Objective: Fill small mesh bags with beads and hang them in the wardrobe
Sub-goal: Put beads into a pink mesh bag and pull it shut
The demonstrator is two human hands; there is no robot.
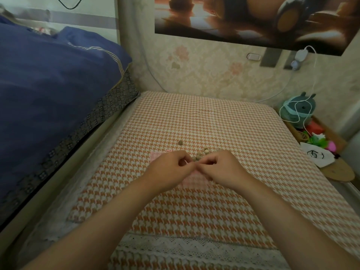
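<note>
Bedroom corner, patterned wallpaper, poster [253,20] up top, bed with navy duvet [48,90] on my left. In front of me a surface [194,211] covered in orange-and-white houndstooth cloth, lace trim along the near edge.

My left hand [171,170] and right hand [220,168] meet at mid-surface, fingers curled in, thumb and forefinger of each pinched close at the same spot where the hands touch. Both grips nearly shut on something thin between them; looks like the edge of the pink mesh bag [194,177], which lies flat under my hands, one corner poking out left of the left hand. Cannot tell for sure what the fingertips hold, it's hidden by the knuckles.

Beads [200,153], small, brown and round, sit in a loose cluster on the cloth just beyond my fingers. One stray bead [180,142] lies apart, farther back.

Right of the surface: basket [331,137] with a teal plush [298,110], white charging cable [311,75] draped over it, colourful bits, a white drawstring pouch [315,155].
</note>
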